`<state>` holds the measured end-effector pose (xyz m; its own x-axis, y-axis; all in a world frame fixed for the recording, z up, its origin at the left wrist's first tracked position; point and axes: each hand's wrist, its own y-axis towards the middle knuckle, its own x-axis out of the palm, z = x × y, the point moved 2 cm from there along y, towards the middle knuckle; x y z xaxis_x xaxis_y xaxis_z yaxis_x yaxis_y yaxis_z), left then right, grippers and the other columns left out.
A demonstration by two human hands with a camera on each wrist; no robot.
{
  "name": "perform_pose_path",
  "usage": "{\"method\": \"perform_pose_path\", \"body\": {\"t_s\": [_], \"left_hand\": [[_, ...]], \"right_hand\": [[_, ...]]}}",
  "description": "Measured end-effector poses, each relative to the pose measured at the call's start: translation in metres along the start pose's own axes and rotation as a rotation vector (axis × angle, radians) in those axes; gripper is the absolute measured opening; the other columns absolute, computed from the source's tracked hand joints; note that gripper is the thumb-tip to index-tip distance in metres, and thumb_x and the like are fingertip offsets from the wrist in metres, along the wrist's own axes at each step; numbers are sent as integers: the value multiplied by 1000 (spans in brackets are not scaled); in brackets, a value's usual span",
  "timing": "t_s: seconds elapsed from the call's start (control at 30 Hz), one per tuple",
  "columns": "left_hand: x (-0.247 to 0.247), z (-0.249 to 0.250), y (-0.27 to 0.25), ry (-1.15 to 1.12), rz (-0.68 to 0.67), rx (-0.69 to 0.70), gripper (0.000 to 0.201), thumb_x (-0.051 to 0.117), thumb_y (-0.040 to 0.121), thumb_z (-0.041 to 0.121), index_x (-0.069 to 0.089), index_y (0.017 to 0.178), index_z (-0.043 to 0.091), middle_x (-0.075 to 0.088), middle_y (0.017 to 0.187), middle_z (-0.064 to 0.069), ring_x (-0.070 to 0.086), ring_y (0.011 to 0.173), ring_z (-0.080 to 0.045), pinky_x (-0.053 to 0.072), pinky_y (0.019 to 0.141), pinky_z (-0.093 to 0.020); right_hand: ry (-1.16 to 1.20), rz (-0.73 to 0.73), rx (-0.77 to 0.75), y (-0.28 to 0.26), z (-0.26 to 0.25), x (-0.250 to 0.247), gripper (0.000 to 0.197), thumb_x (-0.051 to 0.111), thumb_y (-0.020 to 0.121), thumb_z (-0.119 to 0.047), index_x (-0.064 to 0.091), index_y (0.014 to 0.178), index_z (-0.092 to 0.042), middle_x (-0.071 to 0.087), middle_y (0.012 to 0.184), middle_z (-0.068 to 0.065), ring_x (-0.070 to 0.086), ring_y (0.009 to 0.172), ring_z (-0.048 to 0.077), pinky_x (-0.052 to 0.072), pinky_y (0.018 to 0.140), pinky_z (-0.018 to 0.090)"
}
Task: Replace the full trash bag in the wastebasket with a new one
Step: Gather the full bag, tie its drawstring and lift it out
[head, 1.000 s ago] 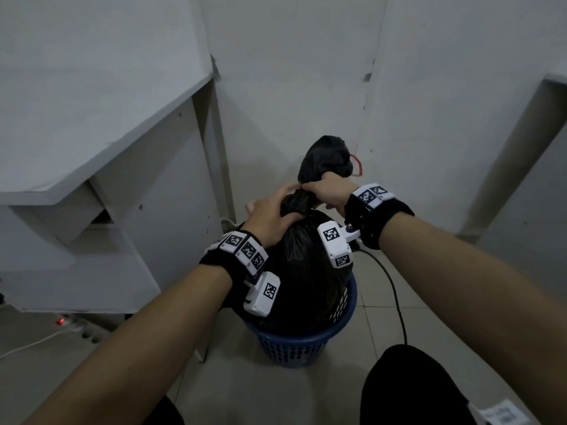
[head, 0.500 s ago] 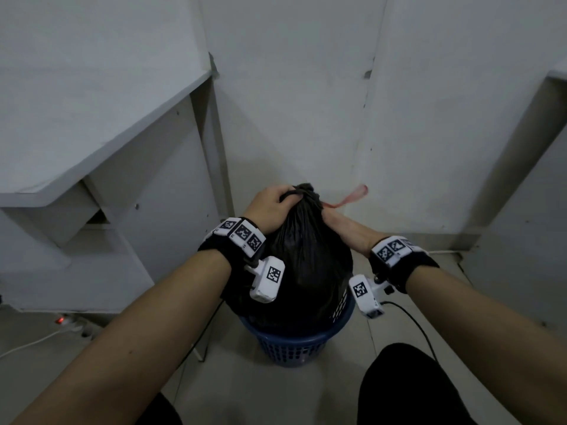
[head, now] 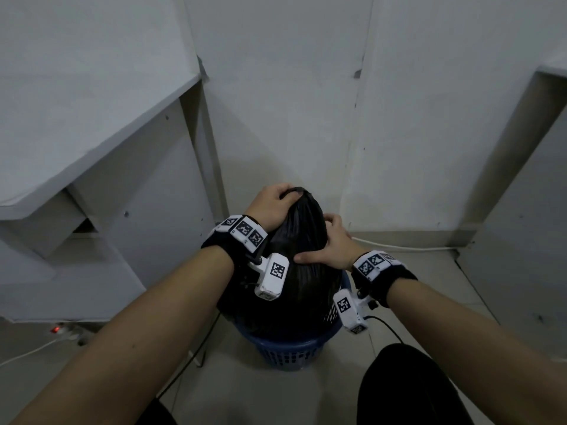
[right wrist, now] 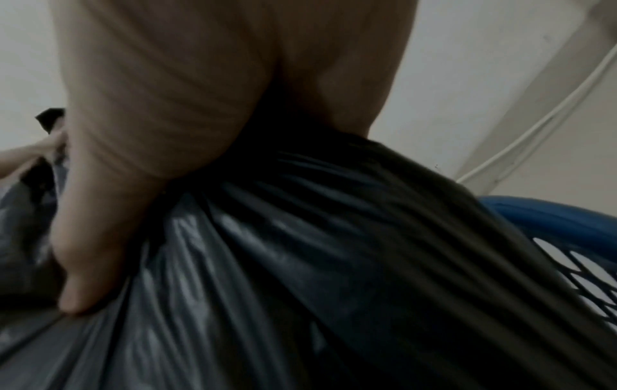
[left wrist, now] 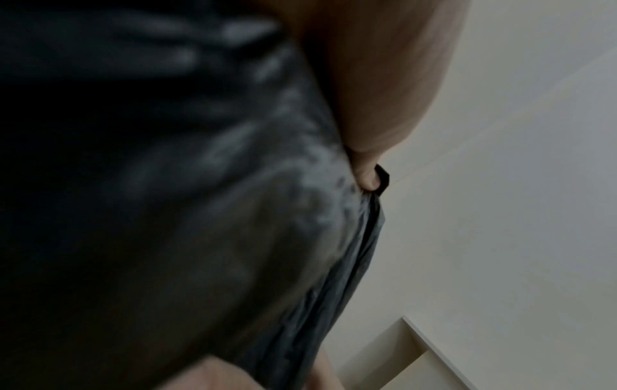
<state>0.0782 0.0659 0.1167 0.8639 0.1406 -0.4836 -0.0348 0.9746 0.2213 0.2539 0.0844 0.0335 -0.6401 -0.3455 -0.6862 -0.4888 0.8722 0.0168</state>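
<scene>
A full black trash bag (head: 305, 231) stands up out of the blue mesh wastebasket (head: 288, 354) on the floor in the corner. My left hand (head: 271, 204) grips the gathered top of the bag; in the left wrist view a fingertip (left wrist: 367, 178) pinches the plastic (left wrist: 200, 211) there. My right hand (head: 331, 243) lies flat on the bag's right side just below the top, thumb pointing left. The right wrist view shows that palm (right wrist: 167, 105) pressed on the creased bag (right wrist: 300, 264), with the basket's rim (right wrist: 551, 219) behind it.
A white desk (head: 92, 118) and its side panel stand close on the left. Under it lies a power strip (head: 61, 329) with a red light. A white cable (head: 399, 247) runs along the wall base. A white panel (head: 521, 194) stands right, and my dark-clothed knee (head: 408, 388) is near the basket.
My right hand let go of the raised bag top and came down onto the bag's side. My left hand moved up to grip the top. The red strip seen earlier is gone from view.
</scene>
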Motion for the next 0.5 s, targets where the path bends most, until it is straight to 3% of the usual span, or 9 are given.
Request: {"method": "perform_pose_path", "body": {"t_s": [0.07, 0.1, 0.17, 0.3, 0.4, 0.5], "left_hand": [[-1, -1, 2, -8, 1, 1, 12, 57, 95, 22, 67, 88, 22, 66, 75, 12, 57, 64, 11, 46, 71, -16], [-2, -2, 1, -6, -7, 4, 12, 57, 95, 21, 66, 88, 23, 65, 74, 14, 55, 61, 14, 45, 70, -15], [-3, -2, 1, 12, -9, -4, 12, 57, 94, 21, 65, 86, 24, 64, 73, 14, 55, 61, 13, 46, 72, -18], [-15, -9, 2, 45, 51, -45, 2, 63, 90, 28, 63, 89, 26, 68, 83, 2, 64, 81, -13, 53, 85, -35], [-25, -14, 4, 147, 125, -99, 27, 65, 85, 40, 58, 105, 23, 67, 96, -1, 64, 91, -20, 51, 87, -35], [-37, -19, 3, 189, 97, -213, 50, 65, 80, 55, 58, 116, 20, 63, 106, 1, 62, 102, -20, 49, 94, -34]], "right_hand": [[153, -15, -28, 7, 3, 6, 98, 88, 51, -62, 46, 138, -39, 30, 144, -4, 31, 141, 16, 27, 120, 40], [234, -49, -65, 10, 4, 9, 90, 89, 54, -58, 48, 133, -43, 41, 145, -1, 40, 138, 16, 34, 117, 42], [228, -65, -74, 14, 4, 11, 78, 88, 60, -53, 53, 128, -40, 62, 129, -1, 57, 122, 16, 46, 106, 44], [197, 94, -54, 21, 4, 4, 55, 76, 70, -46, 65, 116, -19, 73, 108, 3, 68, 102, 24, 52, 92, 47], [197, 112, -81, 26, -4, 0, 47, 71, 76, -35, 65, 119, -18, 72, 112, 3, 67, 106, 23, 50, 97, 48], [239, 156, -104, 30, -7, -5, 46, 70, 78, -27, 64, 123, -20, 72, 117, 2, 66, 111, 21, 48, 102, 48]]}}
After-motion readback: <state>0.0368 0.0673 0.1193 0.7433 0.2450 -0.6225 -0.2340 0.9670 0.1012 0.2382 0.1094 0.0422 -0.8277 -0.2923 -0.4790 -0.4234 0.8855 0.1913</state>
